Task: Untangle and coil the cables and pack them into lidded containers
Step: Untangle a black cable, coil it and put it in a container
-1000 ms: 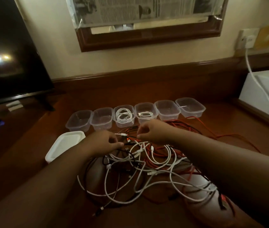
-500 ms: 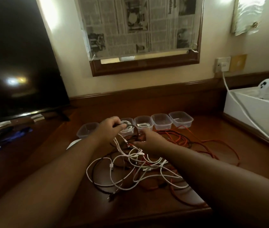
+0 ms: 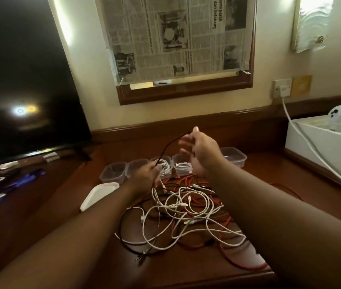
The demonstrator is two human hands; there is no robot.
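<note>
Head view shows six clear containers [image 3: 113,171] in a row, though my hands hide parts of it; two hold coiled white cable. One white lid [image 3: 100,193] lies nearer. My left hand [image 3: 145,178] pinches a thin black cable [image 3: 166,147] that arcs up to my raised right hand [image 3: 201,151], whose fingers are spread loosely; whether they grip its end, I cannot tell. White, red and black cables tangle [image 3: 186,215] on the dark wooden desk [image 3: 71,205]. One television [image 3: 19,80] stands left; newspaper [image 3: 176,36] covers a frame.
</note>
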